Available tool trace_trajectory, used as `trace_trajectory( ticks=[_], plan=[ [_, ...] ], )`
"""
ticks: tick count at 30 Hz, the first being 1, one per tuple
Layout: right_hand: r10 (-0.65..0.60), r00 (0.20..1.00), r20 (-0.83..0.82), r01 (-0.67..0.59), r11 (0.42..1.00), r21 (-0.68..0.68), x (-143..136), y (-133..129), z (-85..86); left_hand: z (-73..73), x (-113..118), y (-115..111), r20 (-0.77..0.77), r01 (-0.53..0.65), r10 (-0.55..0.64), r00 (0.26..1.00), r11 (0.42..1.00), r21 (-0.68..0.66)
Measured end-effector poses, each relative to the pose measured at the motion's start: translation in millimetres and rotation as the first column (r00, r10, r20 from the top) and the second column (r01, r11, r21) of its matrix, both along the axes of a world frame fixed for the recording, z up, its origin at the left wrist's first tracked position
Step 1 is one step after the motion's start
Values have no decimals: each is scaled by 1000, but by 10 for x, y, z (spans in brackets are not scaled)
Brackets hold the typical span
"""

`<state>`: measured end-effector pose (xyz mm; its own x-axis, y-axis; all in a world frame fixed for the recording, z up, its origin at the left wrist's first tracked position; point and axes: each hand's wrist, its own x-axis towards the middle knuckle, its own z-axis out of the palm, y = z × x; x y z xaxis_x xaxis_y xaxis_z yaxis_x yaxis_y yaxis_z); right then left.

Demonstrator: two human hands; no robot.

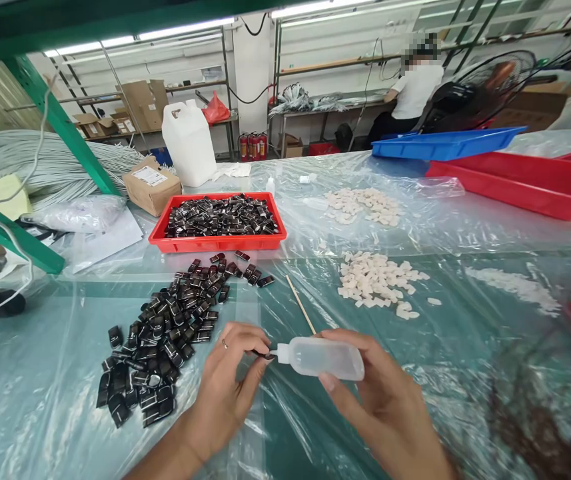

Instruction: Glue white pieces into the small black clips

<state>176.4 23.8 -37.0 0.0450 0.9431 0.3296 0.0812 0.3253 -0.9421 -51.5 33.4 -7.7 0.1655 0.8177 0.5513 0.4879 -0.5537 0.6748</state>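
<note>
My left hand (230, 380) pinches a small black plastic part (261, 354) between thumb and fingers; most of it is hidden by the fingertips. In my right hand (380, 400) lies a translucent squeeze bottle (325, 358), held sideways with its narrow nozzle pointing left. The nozzle tip meets the black part, or comes very close to it. Left of my hands spreads a loose pile of black parts (158, 340) on the plastic-covered table. A thin wooden stick (300, 303) lies just beyond the bottle.
Behind the pile stands a red tray (218, 244) full of black parts. Small white pieces (378, 280) lie in heaps at right. A white jug (188, 143) and a cardboard box (151, 185) stand at back left. Blue (448, 145) and red trays (525, 183) sit far right; a person (410, 93) sits beyond.
</note>
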Motion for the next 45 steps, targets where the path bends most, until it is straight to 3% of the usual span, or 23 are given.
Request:
trace_trajectory(
  ticks=[4,8,11,16,21,25,31,35,40,42,45],
  plan=[
    [-64,957,283,-36,942,334,63,-117,-82,14,0,-17,-18,-8,8,1000,1000,16],
    [-153,887,437,-81,878,471,80,-172,-74,-7,-1,-16,-36,-39,41,999,998,45],
    [-202,828,523,-104,861,498,98,-195,-69,-34,-2,-15,-54,-52,55,997,997,56],
    [-163,805,570,-132,888,441,169,-243,-126,-40,-9,-35,-98,-52,54,994,998,18],
    [-81,868,490,-78,952,296,118,-271,-113,-43,-4,-52,-104,-45,46,994,999,16],
    [-68,916,395,-31,971,239,28,-291,-75,-53,-3,-51,-109,-34,35,993,999,10],
    [-28,897,442,-111,952,285,89,-269,-109,-39,-13,-48,-116,-11,9,993,1000,-16],
    [-74,868,492,-88,950,298,158,-238,-150,-31,-5,-51,-110,-5,2,994,1000,-23],
    [-73,860,505,-160,902,401,187,-211,-185,-29,-3,-54,-96,-8,5,995,1000,-27],
    [-19,916,401,-113,946,303,192,-177,-168,-35,-4,-49,-86,-13,10,996,999,-33],
    [15,999,49,-14,1000,-22,233,-30,-114,-46,-4,-34,-61,-23,21,998,999,-31]
  ],
)
